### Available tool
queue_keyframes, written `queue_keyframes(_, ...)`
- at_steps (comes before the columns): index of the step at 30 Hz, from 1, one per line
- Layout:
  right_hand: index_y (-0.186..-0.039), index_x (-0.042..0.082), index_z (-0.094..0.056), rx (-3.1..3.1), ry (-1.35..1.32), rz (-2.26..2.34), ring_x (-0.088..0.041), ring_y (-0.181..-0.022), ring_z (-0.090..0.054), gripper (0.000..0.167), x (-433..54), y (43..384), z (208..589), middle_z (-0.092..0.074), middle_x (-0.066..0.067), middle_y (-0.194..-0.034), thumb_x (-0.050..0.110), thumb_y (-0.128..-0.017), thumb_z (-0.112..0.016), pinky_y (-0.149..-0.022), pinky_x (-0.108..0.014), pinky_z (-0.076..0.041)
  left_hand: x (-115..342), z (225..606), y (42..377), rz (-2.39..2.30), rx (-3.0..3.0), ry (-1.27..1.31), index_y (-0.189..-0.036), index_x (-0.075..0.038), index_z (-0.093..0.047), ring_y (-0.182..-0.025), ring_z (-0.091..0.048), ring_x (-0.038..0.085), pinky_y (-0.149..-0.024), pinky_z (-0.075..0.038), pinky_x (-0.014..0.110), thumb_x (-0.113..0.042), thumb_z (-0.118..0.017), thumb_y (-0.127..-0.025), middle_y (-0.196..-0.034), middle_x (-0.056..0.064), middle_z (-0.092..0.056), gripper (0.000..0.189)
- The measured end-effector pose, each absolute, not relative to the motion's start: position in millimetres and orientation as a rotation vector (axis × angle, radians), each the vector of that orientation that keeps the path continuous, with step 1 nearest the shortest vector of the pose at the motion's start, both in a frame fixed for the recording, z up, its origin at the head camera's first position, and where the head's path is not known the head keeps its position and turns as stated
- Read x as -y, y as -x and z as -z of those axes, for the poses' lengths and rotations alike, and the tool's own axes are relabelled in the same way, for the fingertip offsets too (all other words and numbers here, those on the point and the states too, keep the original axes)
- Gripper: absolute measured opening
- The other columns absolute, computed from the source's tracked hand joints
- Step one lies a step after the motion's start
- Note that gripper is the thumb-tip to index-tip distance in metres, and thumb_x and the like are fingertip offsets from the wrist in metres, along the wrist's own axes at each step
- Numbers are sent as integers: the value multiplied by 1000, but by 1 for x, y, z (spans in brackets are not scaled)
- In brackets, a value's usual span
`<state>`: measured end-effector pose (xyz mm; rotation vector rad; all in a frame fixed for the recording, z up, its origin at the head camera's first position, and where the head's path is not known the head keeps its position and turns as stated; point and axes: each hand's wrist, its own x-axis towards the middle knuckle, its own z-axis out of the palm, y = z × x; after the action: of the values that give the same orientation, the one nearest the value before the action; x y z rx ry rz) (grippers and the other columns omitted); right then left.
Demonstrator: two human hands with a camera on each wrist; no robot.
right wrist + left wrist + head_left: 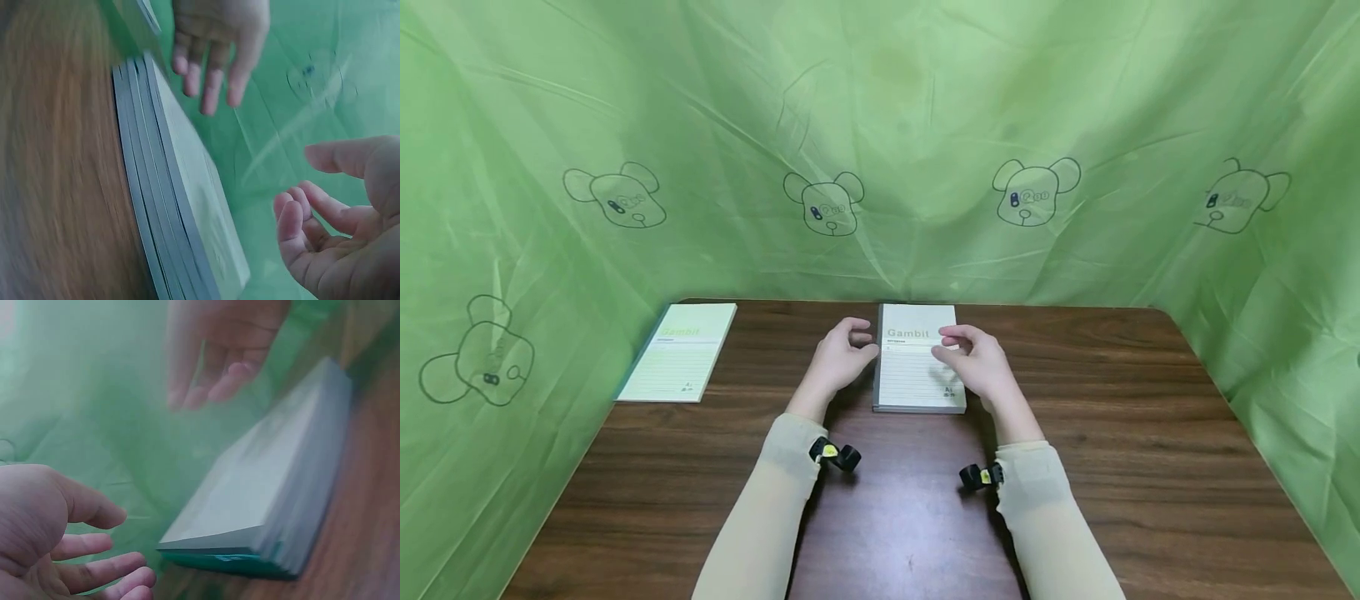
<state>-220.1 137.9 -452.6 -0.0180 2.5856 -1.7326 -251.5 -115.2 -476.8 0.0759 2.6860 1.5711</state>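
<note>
A neat stack of several notebooks (917, 383) lies at the far middle of the table, its pale top cover printed "Gambit" above ruled lines. My left hand (841, 357) is beside the stack's left edge with fingers loosely bent and nothing in them. On the other side, my right hand (979, 363) hovers at the right edge, thumb and fingertips overlapping the cover in the head view. In the right wrist view, the layered edges of the stack (156, 181) show, and the right fingers are apart from it. The left wrist view shows a green spine or cover at the stack's bottom.
Another "Gambit" notebook (677, 354) lies at the table's far left edge. A green curtain (925, 100) with bear-head drawings surrounds the brown wooden table (1112, 400) at the back and sides. Both wrists wear small black cameras.
</note>
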Motion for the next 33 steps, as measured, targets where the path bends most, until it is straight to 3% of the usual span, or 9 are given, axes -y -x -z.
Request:
queue_keyframes(6, -135, 6, -72, -2566, 116, 1786, -27, -102, -72, 38, -99, 210, 445, -76, -12, -121, 17, -99, -79, -82, -33, -55, 134, 459, 246, -1630, -2691, -34, -143, -7, -63, -114, -74, 31, -93, -60, 47, -16, -71, -102, -129, 13, -76, 43)
queue_keyframes(13, -132, 9, -70, -2462, 239, 1847, -25, -103, -71, 36, -42, 200, 442, -75, -9, -120, 16, -98, -80, -84, -36, -60, 160, 454, 228, -1580, -2912, -88, -133, -9, -65, -100, -77, 28, -91, -59, 47, -14, -65, -99, -122, 12, -80, 35)
queue_keyframes(20, -129, 8, -70, -2450, 318, 1858, -18, -99, -72, 34, 9, 198, 438, -76, -11, -121, 15, -97, -78, -89, -38, -60, 238, 456, 211, -1414, -3035, -26, -137, -2, -61, -102, -75, 36, -91, -57, 50, -13, -65, -100, -128, 19, -76, 39)
queue_keyframes(27, -127, 11, -71, -2494, 339, 1859, -9, -95, -73, 32, 44, 195, 455, -77, -9, -120, 17, -95, -77, -87, -30, -59, 325, 466, 202, -1253, -3177, 155, -142, 0, -58, -102, -74, 37, -82, -52, 36, -15, -61, -102, -132, 23, -74, 43)
queue_keyframes(29, -127, 11, -71, -2519, 341, 1845, -9, -97, -73, 32, 50, 196, 462, -77, -9, -121, 17, -95, -75, -88, -29, -58, 346, 469, 202, -1192, -3202, 226, -145, 0, -55, -106, -74, 40, -83, -52, 39, -18, -60, -102, -137, 24, -72, 47)
queue_keyframes(33, -128, 11, -71, -2560, 322, 1790, -16, -102, -74, 34, 57, 197, 475, -75, -6, -124, 15, -94, -73, -93, -30, -57, 380, 479, 206, -1051, -3211, 317, -150, 4, -49, -116, -68, 49, -90, -50, 56, -23, -59, -103, -146, 31, -63, 55)
